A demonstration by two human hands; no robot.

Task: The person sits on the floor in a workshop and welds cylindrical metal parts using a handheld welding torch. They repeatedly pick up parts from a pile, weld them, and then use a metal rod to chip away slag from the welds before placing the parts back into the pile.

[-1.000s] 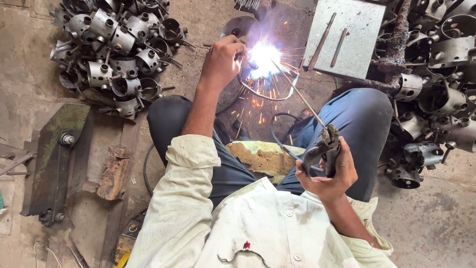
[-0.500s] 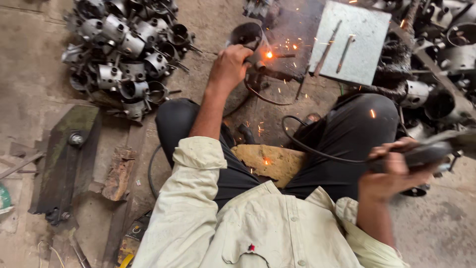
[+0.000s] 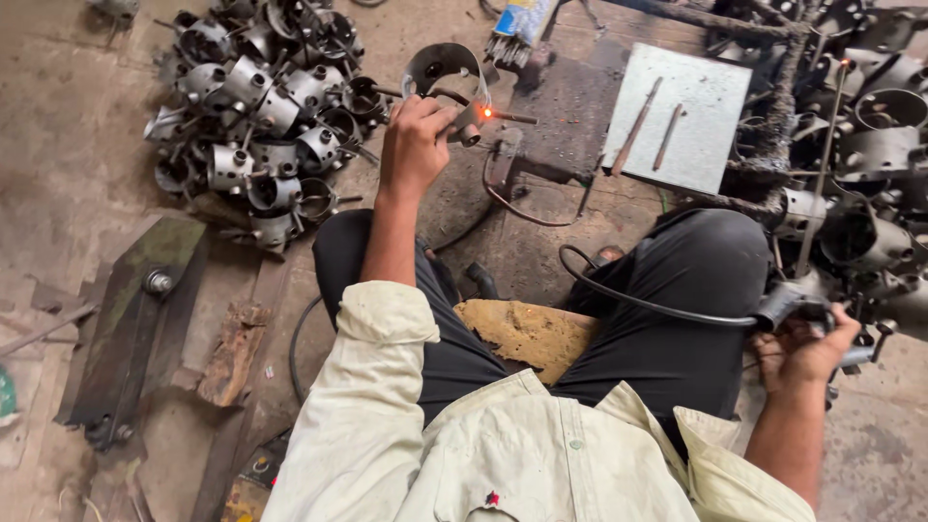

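My left hand [image 3: 416,145] grips a curved grey metal ring part [image 3: 447,70] and holds it up above the floor; a small spot on its weld glows orange. My right hand [image 3: 804,350] is out at the right, closed on a welding electrode holder [image 3: 793,300]. A thin welding rod [image 3: 822,164] stands up from the holder with a glowing tip. A black cable [image 3: 628,300] runs from the holder over my right thigh.
A heap of finished grey ring parts [image 3: 261,106] lies at upper left. More metal parts [image 3: 870,145] crowd the right side. A grey steel plate [image 3: 677,116] with two rods lies ahead. A dark metal bar [image 3: 135,309] lies at the left, and a packet of electrodes [image 3: 517,24] at the top.
The welding arc has stopped. My right hand swung the holder away to the right and the rod now points up. My left hand lifted the ring part.
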